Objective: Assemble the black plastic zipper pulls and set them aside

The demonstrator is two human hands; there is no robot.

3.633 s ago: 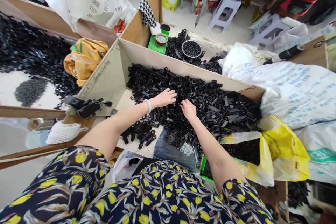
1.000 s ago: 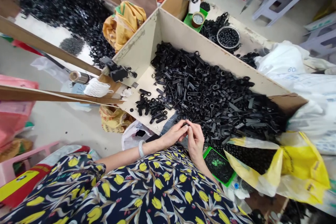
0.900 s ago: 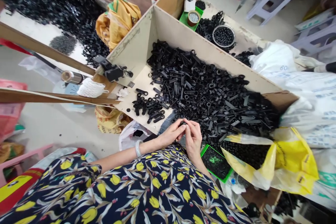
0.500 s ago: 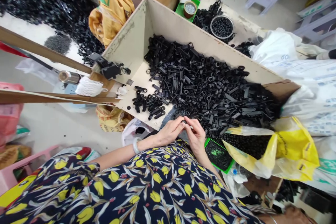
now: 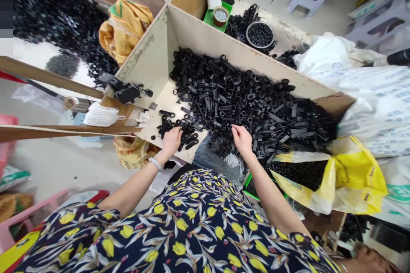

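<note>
The black parts being handled form one large pile [image 5: 243, 94] in the boarded compartment; take its middle as the clock centre, with 12 o'clock pointing away from the person. A smaller group of black parts [image 5: 191, 141] lies at 8 o'clock on bare board. The two hands, pressed together around a small dark part half a second ago, are now well apart. The left hand [image 5: 172, 140] is at 8 o'clock, at the smaller group, with its fingers bent downward; whether it grips a part cannot be told. The right hand [image 5: 242, 140] is at 6 o'clock, at the near edge of the large pile, with thumb and forefinger drawn close; whether anything is pinched between them cannot be told. Judged from this separation, the two-handed handling of that part is over, and each hand now attends to a separate stock. The heap of silver pieces [image 5: 232, 160], previously covered by the hands, is exposed at 6 o'clock on dark cloth [image 5: 203, 158]. Farther out, a bowl [image 5: 260, 47] stands between 12 and 1 o'clock, and a yellow bag [image 5: 355, 170] lies at 4 o'clock.
</note>
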